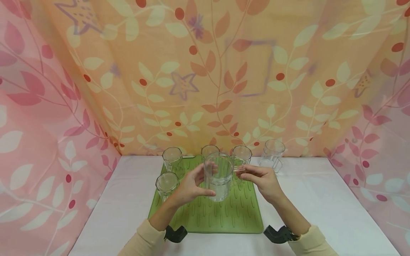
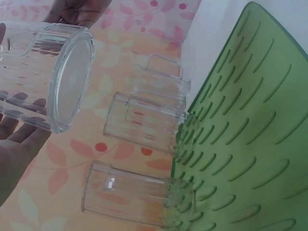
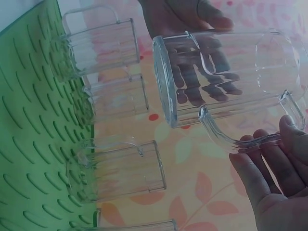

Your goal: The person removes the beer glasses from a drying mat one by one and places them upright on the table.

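A clear glass mug (image 1: 219, 183) is held up above the green ridged mat (image 1: 221, 218). My left hand (image 1: 189, 188) grips its body from the left, thumb on the near side and fingers round the far side. From the right, my right hand (image 1: 265, 181) pinches the mug's handle (image 3: 250, 143) between thumb and fingers. In the left wrist view the mug's thick round base (image 2: 74, 82) shows, pointing toward the mat side. Both hands stay clear of the other mugs.
Several more clear mugs stand on the mat: a back-left mug (image 1: 172, 156), a front-left mug (image 1: 167, 182), and others along the back, including one mug (image 1: 241, 153). Another mug (image 1: 274, 147) stands right of the mat on the white table (image 1: 307, 202). Patterned cloth (image 1: 205, 71) surrounds the table.
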